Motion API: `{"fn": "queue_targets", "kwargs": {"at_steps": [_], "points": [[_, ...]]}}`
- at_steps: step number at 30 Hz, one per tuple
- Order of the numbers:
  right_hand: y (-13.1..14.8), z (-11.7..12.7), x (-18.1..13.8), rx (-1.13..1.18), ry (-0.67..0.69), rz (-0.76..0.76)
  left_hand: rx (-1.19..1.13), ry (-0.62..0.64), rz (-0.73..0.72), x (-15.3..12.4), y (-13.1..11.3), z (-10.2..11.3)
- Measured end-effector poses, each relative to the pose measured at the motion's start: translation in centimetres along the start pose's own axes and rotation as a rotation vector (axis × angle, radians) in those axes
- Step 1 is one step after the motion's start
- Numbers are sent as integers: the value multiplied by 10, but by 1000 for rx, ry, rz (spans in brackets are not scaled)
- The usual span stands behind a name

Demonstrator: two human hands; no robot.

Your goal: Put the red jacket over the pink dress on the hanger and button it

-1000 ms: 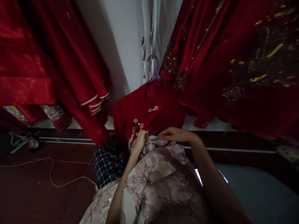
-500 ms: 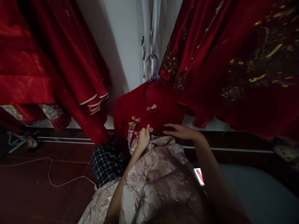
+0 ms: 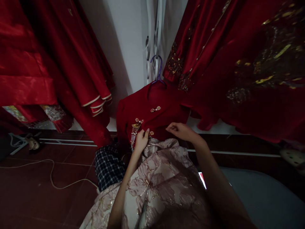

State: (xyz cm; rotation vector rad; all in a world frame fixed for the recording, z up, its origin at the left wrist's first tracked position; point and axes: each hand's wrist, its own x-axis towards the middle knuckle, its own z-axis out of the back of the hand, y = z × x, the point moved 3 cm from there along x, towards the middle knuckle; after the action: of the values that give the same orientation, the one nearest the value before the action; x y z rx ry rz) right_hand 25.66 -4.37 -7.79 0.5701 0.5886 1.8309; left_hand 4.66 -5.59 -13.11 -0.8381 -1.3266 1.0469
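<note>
Red gowns (image 3: 238, 63) hang by a white wall (image 3: 126, 41). My left hand (image 3: 141, 140) and right hand (image 3: 181, 131) pinch the red jacket (image 3: 164, 117) beside its pearl clasp (image 3: 151, 133); fastening seems underway, needing fine alignment.

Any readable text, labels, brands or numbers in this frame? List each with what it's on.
No text can be read here.
Lit screen beside the pale brocade fabric: only a red-and-white sliver shows, too small to read.
Red jacket, hanging red garments: clasps and gold embroidery, no lettering.
</note>
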Motion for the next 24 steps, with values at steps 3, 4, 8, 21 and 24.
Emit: {"fn": "queue_targets", "kwargs": {"at_steps": [3,4,8,21,24], "points": [[36,-7,-5,129,-8,87,-130,32,109,-1,-9,0],[45,-11,-5,140,-37,99,-184,42,134,-2,-13,0],[62,-31,0,121,-79,131,-321,82,130,-3,-25,6],[46,-39,5,478,-5,-64,305,175,-8,-8,-2,70],[49,-42,7,513,13,-61,315,233,29,-9,1,64]]}}
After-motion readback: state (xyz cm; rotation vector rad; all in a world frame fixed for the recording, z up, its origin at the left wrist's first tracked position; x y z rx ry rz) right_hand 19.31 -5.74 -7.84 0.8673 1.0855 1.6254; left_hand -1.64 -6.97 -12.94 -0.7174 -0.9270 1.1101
